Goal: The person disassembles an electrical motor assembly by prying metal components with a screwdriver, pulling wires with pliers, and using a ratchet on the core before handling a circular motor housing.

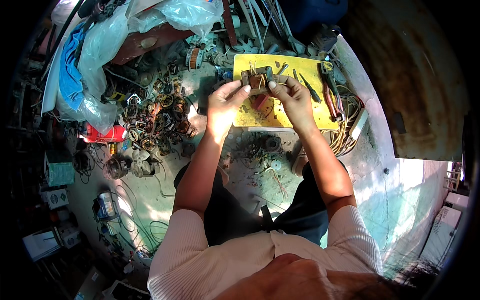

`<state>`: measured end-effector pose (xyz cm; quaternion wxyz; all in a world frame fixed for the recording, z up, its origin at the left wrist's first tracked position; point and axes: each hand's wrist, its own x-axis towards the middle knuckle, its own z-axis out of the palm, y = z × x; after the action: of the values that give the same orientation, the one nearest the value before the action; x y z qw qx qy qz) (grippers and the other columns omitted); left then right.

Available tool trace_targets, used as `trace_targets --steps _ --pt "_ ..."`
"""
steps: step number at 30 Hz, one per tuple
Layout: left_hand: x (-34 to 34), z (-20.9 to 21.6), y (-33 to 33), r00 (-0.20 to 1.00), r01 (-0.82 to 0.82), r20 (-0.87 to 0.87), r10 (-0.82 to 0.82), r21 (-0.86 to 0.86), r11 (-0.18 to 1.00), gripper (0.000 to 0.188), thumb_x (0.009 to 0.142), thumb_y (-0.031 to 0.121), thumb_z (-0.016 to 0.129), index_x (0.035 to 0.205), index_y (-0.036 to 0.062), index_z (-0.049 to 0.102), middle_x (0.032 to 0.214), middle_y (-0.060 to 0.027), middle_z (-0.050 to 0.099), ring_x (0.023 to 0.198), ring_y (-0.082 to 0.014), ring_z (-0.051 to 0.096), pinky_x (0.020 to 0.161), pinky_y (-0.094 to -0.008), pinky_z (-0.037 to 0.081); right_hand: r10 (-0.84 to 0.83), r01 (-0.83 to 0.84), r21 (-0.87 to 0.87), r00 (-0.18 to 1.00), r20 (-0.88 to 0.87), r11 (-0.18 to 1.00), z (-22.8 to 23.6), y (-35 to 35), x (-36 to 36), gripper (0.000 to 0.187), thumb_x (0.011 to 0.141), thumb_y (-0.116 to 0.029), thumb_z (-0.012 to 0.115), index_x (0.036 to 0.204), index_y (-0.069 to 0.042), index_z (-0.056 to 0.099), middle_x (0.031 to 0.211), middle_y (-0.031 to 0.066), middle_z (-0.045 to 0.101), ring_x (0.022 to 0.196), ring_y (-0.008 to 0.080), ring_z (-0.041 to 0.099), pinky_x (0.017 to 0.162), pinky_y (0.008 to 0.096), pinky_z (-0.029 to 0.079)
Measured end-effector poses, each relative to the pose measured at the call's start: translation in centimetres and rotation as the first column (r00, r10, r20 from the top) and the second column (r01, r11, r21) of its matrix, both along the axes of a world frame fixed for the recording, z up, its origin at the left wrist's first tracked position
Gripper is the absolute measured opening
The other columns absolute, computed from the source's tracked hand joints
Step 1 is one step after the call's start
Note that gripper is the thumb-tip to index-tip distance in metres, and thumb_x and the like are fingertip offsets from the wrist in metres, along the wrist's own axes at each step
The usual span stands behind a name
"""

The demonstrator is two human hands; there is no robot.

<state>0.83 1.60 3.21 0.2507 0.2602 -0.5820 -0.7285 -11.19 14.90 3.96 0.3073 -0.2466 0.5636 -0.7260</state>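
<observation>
Between my two hands is a small transformer-like part (257,81), with a brown coil, a metal frame and pale wire leads sticking up. My left hand (226,102) grips its left end, thumb on top. The right end is pinched by my right hand (295,102), its thumb near a dark corner. The part is held above a yellow board (287,117) that is strewn with dark crumbs. Beneath it lies a small red block (259,102). To the right on the board are a dark screwdriver-like tool (311,90) and pliers with red handles (330,90).
A heap of small motor coils (160,112) covers the floor at left, beside a small fan motor (142,164). Coiled cables (350,115) and a white power strip (359,124) lie right of the board. Plastic bags (107,55) hang at upper left. A rusty panel (420,90) stands at right.
</observation>
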Motion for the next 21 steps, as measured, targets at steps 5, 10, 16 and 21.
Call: trace_targets --steps 5,10,16,21 --pt "0.13 -0.26 -0.33 1.0 -0.003 0.011 0.003 0.001 1.0 0.039 0.086 0.019 0.074 0.111 -0.0089 0.063 0.099 -0.0082 0.068 0.087 -0.0087 0.06 0.079 -0.022 0.047 -0.005 0.005 -0.001 1.0 0.02 1.0 -0.25 -0.22 0.03 0.024 0.095 -0.013 0.06 0.109 0.006 0.061 0.088 0.0067 0.07 0.082 0.0096 0.064 0.078 0.023 0.049" --pt "0.21 -0.47 -0.39 1.0 -0.013 0.01 0.013 -0.013 1.0 0.04 0.086 0.02 0.074 0.111 -0.0089 0.063 0.098 -0.0079 0.067 0.087 -0.0088 0.059 0.077 -0.022 0.047 0.006 -0.005 0.059 1.0 -0.003 0.998 -0.13 0.05 -0.05 0.028 0.099 -0.02 0.054 0.109 0.005 0.062 0.095 0.0082 0.069 0.086 0.0134 0.066 0.084 0.0262 0.05" --pt "0.34 -0.25 -0.41 1.0 -0.013 0.016 0.013 -0.014 1.0 0.038 0.088 0.02 0.072 0.111 -0.0085 0.063 0.095 -0.0074 0.068 0.084 -0.0092 0.061 0.077 -0.022 0.048 0.014 -0.015 0.019 0.998 0.062 1.0 -0.39 0.17 -0.1 0.032 0.103 -0.019 0.042 0.11 0.006 0.061 0.099 0.0101 0.069 0.087 0.0164 0.067 0.085 0.0275 0.051" --pt "0.6 0.41 -0.26 1.0 -0.019 0.02 0.019 -0.008 1.0 0.035 0.09 0.02 0.069 0.11 -0.0081 0.064 0.094 -0.0071 0.068 0.083 -0.01 0.062 0.076 -0.0223 0.048 0.015 -0.018 0.059 0.999 0.049 0.998 -0.47 0.08 0.03 0.033 0.104 -0.017 0.039 0.113 0.006 0.06 0.1 0.0108 0.068 0.088 0.0166 0.068 0.085 0.0269 0.05"
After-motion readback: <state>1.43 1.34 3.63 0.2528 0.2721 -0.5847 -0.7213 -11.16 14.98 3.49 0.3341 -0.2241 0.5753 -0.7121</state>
